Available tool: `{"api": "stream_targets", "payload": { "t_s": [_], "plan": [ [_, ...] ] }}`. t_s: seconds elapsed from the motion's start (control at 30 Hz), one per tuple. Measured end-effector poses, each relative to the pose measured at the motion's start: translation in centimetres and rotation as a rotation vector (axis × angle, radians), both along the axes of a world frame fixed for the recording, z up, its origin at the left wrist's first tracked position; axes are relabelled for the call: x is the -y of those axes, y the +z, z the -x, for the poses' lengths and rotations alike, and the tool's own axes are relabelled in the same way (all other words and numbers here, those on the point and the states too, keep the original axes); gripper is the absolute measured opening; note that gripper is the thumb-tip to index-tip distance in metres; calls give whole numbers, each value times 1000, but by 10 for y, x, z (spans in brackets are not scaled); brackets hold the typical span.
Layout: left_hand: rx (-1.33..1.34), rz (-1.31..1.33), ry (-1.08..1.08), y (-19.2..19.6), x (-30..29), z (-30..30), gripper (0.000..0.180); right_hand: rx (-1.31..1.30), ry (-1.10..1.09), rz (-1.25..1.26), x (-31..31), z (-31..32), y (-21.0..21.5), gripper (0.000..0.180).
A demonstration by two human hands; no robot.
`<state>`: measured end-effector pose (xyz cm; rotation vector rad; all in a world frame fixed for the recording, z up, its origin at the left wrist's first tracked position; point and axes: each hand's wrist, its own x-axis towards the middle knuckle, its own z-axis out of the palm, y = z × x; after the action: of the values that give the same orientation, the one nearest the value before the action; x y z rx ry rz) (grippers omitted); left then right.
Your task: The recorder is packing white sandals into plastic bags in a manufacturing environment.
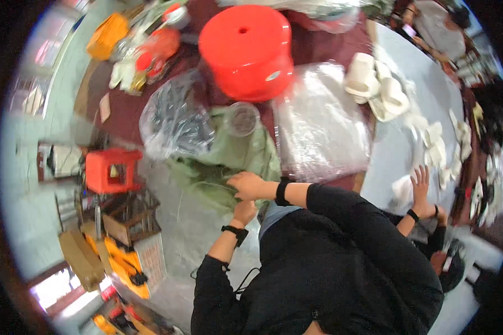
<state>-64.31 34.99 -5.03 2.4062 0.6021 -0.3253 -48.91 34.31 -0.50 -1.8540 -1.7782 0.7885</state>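
Observation:
A crumpled green woven sack (pixel 246 146) droops over the near edge of the table. My right hand (pixel 248 185) reaches in from the right, its fingers curled on the sack's near part. Just below it, my left hand (pixel 244 211) is closed at the sack's hanging edge, a dark watch on that wrist. On the sack's upper part rests a small clear round tub (pixel 242 119). To its left lies a clear plastic bag (pixel 176 124) with dark contents. Stacked clear plastic bags (pixel 323 120) lie flat to the right of the sack.
A red plastic stool (pixel 245 50) stands on the table's far side. White slippers (pixel 377 86) and pale pieces lie on a grey table at right, where another person's spread hand (pixel 421 190) reaches in. Another red stool (pixel 113 170) sits at left, above wooden frames.

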Motion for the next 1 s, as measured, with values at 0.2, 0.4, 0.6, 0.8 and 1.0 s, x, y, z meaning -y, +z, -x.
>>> {"api": "stream_targets", "payload": {
  "t_s": [0.2, 0.4, 0.6, 0.8, 1.0],
  "plan": [
    [-340, 99, -239, 26, -30, -38, 38, -61, -15, 257, 25, -56, 40, 36],
    [-288, -110, -746, 103, -20, -122, 37, -264, -568, 155, 123, -136, 36, 30],
    [64, -153, -705, 104, 22, -208, 23, -163, -910, 59, 196, -205, 39, 27],
    [-13, -537, -672, 83, 79, -240, 52, 266, -1243, -335, 210, -325, 56, 32],
    [-236, -475, -691, 40, 90, -231, 62, 815, -1293, -116, 227, -439, 18, 44]
  ]
}}
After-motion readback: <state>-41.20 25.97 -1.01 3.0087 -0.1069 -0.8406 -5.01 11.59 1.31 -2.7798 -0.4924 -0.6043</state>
